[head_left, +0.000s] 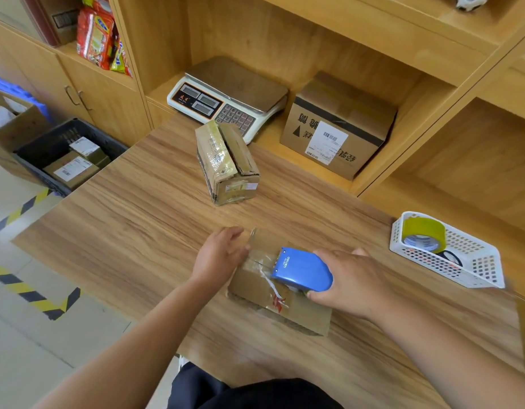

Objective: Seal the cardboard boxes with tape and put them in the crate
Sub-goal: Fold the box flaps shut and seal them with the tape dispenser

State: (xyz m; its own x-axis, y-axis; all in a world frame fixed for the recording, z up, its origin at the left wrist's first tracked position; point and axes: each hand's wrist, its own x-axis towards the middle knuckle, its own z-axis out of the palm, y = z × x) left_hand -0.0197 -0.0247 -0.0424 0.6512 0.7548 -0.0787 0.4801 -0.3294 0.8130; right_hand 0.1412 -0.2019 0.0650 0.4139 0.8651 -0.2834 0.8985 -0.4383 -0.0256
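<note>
Box (250, 283) on table (122, 231) near front edge. Grips blue tape dispenser (302, 268) in right hand (352, 281), pressed onto box top; rests left hand (218, 256), fingers relaxed, against box's left end.

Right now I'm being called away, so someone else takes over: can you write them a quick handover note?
Left hand presses on the far end of the near box, steadying it. Right hand grips the blue tape dispenser on that box's top, tape partly laid along the seam.
Second small box stands further back on the table, top seam looking open. Crate, left of the table, holds at least two labelled boxes.
Done: those boxes crated. Left: finish this strip, crate the box, then tape and crate the second.
</note>
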